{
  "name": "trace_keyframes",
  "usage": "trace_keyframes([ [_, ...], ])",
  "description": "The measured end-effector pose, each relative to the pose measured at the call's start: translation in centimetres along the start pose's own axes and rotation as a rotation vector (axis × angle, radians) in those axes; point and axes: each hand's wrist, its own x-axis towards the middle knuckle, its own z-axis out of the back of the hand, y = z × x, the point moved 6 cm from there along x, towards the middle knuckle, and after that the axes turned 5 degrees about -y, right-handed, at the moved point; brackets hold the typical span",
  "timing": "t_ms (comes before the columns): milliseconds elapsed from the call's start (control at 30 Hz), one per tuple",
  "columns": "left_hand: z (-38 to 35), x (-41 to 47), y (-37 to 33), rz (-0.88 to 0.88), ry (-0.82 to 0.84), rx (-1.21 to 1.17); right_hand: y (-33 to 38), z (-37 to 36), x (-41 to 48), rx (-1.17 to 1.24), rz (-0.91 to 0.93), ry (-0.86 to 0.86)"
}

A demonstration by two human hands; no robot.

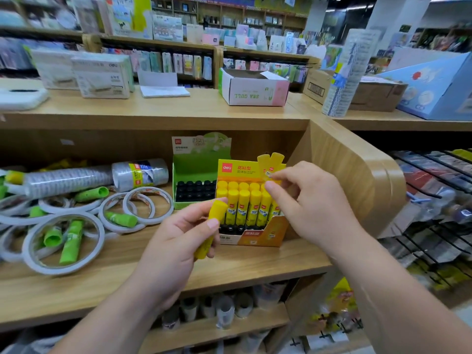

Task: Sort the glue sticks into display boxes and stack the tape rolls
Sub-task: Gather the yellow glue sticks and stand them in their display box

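On the middle wooden shelf [115,256] in front of you, loose tape rolls [61,270] lie scattered at the left, overlapping one another and partly cut off by the frame edge. Green glue sticks [72,241] lie in and among them. To their right stands the green display box [189,172], its dark slots hard to read. Nearer and further right is the yellow display box [237,172], holding upright yellow sticks; your right hand hides its right side. Your right hand [306,200] hovers over that box's far right, thumb and forefinger tips nearly together; whether they pinch anything, I cannot tell. Your left hand [178,236] grips a tilted yellow glue stick [216,210] by the box's near left corner, your thumb covering its middle
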Motion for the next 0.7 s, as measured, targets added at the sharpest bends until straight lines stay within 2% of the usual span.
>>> trace_keyframes([
  [67,-0.5,-0.3,-1.0,-0.129,0.005,0.234,1.7,0.4,-0.9,0.249,-0.062,-0.044],
  [133,-1.1,-0.5,-2.1,-0.275,-0.004,0.436,3.2,-0.6,-1.9,0.443,-0.127,0.074],
  [200,-1.3,-0.8,-2.7,-0.360,-0.040,0.532,3.7,-1.6,-2.6,0.554,-0.164,0.155],
  [333,-1.6,-1.7,-3.7,-0.487,-0.056,0.652,3.3,-2.7,-3.7,0.742,-0.258,0.122],
  [467,-1.1,-2.1,-3.5,-0.473,-0.062,0.656,3.1,-3.9,-4.9,0.906,-0.349,0.111],
  [700,0.6,-1.9,-1.5,-0.213,-0.091,0.408,2.1,-3.6,-3.5,0.856,-0.310,0.047],
])
